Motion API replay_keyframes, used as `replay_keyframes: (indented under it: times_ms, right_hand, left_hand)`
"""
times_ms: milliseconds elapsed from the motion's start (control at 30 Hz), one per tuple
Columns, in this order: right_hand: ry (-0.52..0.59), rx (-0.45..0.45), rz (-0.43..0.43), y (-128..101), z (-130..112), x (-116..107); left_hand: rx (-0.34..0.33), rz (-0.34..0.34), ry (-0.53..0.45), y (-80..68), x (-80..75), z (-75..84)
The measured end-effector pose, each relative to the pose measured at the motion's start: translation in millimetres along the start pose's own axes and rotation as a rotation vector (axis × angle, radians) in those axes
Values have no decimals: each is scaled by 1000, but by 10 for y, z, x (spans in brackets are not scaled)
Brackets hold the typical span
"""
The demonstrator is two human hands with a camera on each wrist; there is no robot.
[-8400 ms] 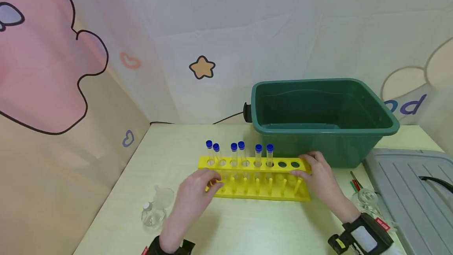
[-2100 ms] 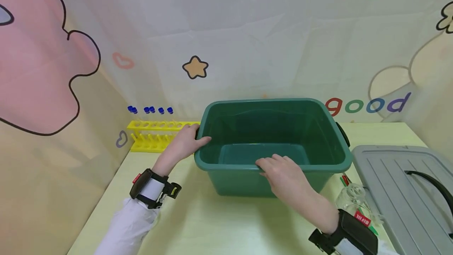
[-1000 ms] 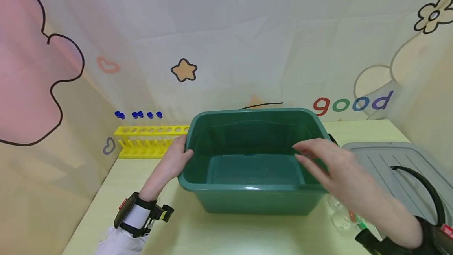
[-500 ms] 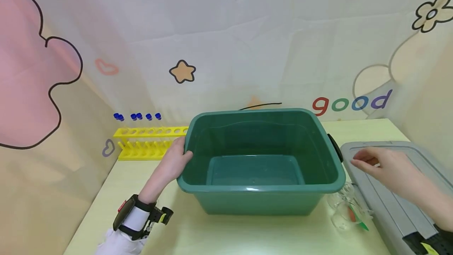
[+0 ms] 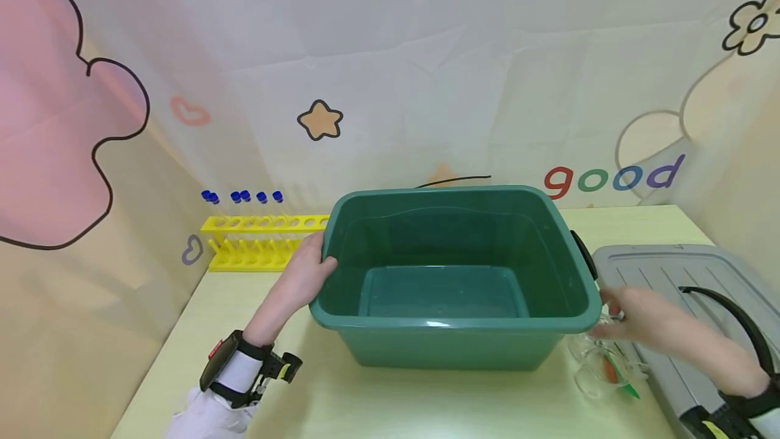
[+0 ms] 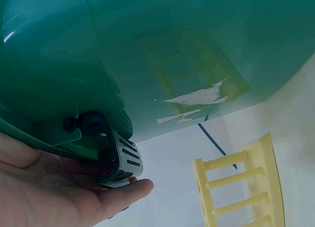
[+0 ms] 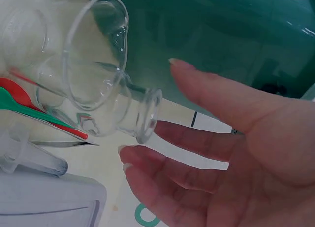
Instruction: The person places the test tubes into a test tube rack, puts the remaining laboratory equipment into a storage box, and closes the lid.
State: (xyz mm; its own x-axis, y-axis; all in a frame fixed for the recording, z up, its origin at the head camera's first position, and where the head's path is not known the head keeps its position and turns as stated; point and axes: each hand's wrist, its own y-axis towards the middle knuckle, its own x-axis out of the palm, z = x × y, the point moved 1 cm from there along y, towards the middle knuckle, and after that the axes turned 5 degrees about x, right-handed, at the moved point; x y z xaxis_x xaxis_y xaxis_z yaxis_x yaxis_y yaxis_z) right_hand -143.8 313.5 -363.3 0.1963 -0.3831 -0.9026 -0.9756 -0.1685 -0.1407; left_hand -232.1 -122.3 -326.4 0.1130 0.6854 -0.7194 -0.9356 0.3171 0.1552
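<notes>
At left, a yellow rack (image 5: 262, 229) is standing on the desk (image 5: 463, 405). Next, the left hand (image 5: 305, 269) is clamping its grip on the left end of a glossy green tub (image 5: 453, 347), standing mid-desk. Farther right, coloured wall letters (image 5: 625, 178) are spelling "good". Below, the right hand (image 5: 640, 314) is holding its grip apart beside a glass flask's (image 7: 129, 108) mouth; whether it is touching, I cannot tell.

tub (image 5: 451, 345), rack (image 5: 250, 264), glassware (image 5: 598, 372) on table (image 5: 396, 406)

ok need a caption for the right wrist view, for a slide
Right hand at the mouth of a glass flask, green tub alongside.
</notes>
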Motion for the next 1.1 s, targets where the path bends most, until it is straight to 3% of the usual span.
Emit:
replay_keyframes:
  times_ms: [300,600,833,1100]
  right_hand:
    - [-7,5,20,59,14,95]
    - [-4,-41,108,38,32,123]
    - [-10,-63,183,21,12,-15]
    - [-82,-7,226,-50,4,-299]
  left_hand:
    - [16,14,3,-4,-13,3]
    - [16,26,-17,-11,-5,9]
    - [-1,20,-18,-3,-15,0]
    - [9,28,-11,0,-15,4]
